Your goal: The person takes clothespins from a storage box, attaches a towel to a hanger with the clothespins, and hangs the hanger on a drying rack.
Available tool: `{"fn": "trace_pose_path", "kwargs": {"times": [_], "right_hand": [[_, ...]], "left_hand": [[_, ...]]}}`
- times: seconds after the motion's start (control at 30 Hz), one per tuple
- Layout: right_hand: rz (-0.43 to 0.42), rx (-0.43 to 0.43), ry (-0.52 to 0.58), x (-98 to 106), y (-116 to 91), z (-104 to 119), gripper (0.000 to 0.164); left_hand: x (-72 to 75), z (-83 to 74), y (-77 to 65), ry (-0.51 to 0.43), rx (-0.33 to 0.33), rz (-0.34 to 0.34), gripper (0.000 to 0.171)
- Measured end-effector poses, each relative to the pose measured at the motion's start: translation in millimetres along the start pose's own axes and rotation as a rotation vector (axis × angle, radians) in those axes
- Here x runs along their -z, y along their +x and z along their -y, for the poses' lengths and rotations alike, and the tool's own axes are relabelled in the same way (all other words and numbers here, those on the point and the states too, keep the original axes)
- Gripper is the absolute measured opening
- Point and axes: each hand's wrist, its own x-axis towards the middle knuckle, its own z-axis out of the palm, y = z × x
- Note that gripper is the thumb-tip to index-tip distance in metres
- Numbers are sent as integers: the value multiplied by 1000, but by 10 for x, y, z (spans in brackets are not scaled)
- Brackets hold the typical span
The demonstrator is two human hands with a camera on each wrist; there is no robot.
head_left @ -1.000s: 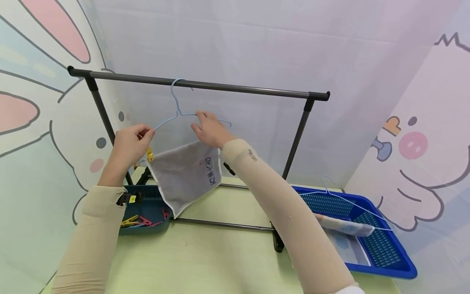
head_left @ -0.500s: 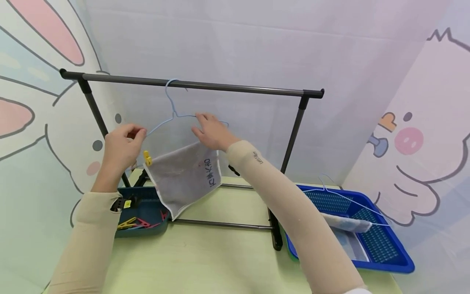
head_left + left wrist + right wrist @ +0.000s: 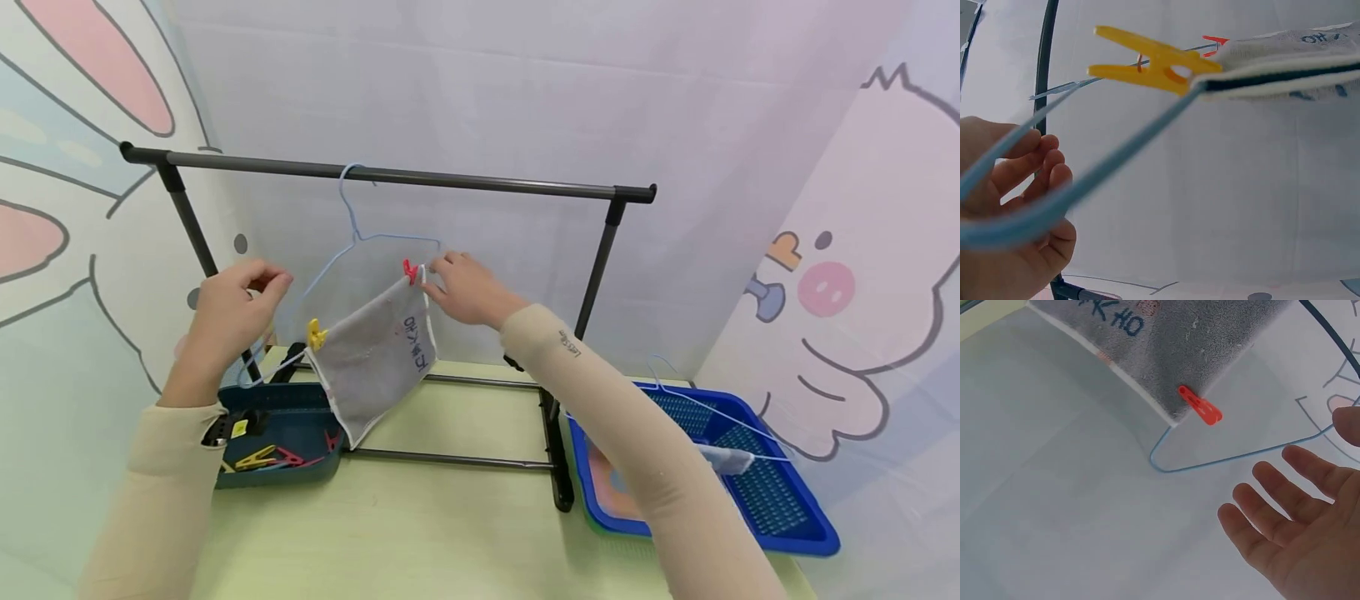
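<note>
A light-blue wire hanger (image 3: pixel 397 237) hangs by its hook from the black rack bar (image 3: pixel 487 182), tilted down to the left. On its lower wire a small grey towel (image 3: pixel 378 350) is fastened by a yellow clothespin (image 3: pixel 317 335) and a red clothespin (image 3: pixel 410 271). My left hand (image 3: pixel 232 312) is beside the hanger's left arm, fingers loosely curled and holding nothing; the left wrist view shows the hanger wire (image 3: pixel 1104 181) crossing in front of it. My right hand (image 3: pixel 1310 519) is spread with nothing in it, near the hanger's right end and the red clothespin (image 3: pixel 1200 406).
A dark teal tray (image 3: pixel 300 479) with several clothespins stands below at the left. At the right a blue basket (image 3: pixel 795 546) holds another hanger (image 3: pixel 720 408) with a cloth (image 3: pixel 727 458) on it. The rack's lower bar (image 3: pixel 450 458) runs between them.
My right hand has come off the hanger's top and moved right, uncovering the red clothespin. My left hand has let go of the hanger's left arm and drawn left; the hanger now tilts more.
</note>
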Motion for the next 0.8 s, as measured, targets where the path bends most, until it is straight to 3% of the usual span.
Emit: {"fn": "trace_pose_path", "kwargs": {"times": [0.3, 0.6, 0.8], "right_hand": [[22, 30, -6, 44, -370, -102, 39], [31, 51, -2, 2, -817, -333, 31], [16, 62, 7, -26, -1099, -522, 25]], "left_hand": [[80, 199, -135, 41, 57, 95, 38], [42, 529, -273, 65, 132, 179, 37], [-1, 715, -383, 93, 90, 216, 32]]}}
